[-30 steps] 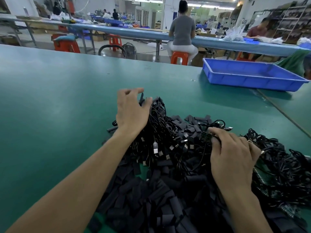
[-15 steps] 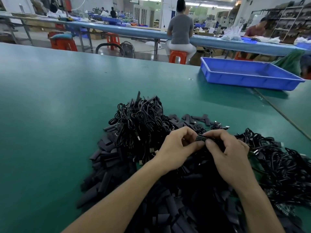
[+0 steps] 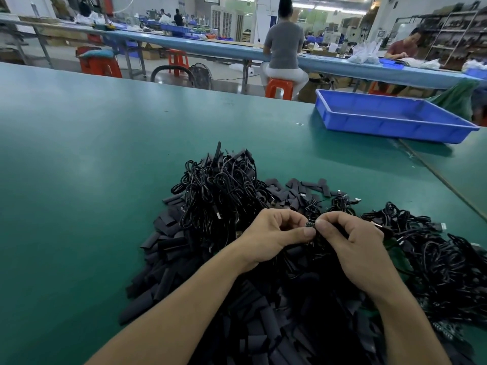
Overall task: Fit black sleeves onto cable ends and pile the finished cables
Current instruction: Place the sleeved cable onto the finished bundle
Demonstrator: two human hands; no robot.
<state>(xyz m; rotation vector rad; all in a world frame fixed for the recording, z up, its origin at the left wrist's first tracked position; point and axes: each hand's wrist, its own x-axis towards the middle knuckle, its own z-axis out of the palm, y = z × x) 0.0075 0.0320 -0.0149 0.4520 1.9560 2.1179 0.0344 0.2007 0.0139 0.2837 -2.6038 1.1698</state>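
Note:
A heap of coiled black cables (image 3: 224, 188) lies on the green table (image 3: 79, 167), just beyond my hands. Flat black sleeves (image 3: 168, 254) are strewn in a broad pile below and to the left of it. More tangled black cables (image 3: 434, 254) spread to the right. My left hand (image 3: 274, 238) and my right hand (image 3: 353, 241) meet above the pile, fingers curled. Between their fingertips they pinch a small dark cable end (image 3: 310, 224). Whether a sleeve is on it I cannot tell.
A blue plastic tray (image 3: 390, 117) stands at the far right of the table. A seam (image 3: 434, 177) runs diagonally along the table's right side. Beyond the table's far edge are red stools, another long bench and people seated at it.
My left hand left the cable heap at the back and came to my right hand. Both now pinch the small cable end together, held slightly closer to me.

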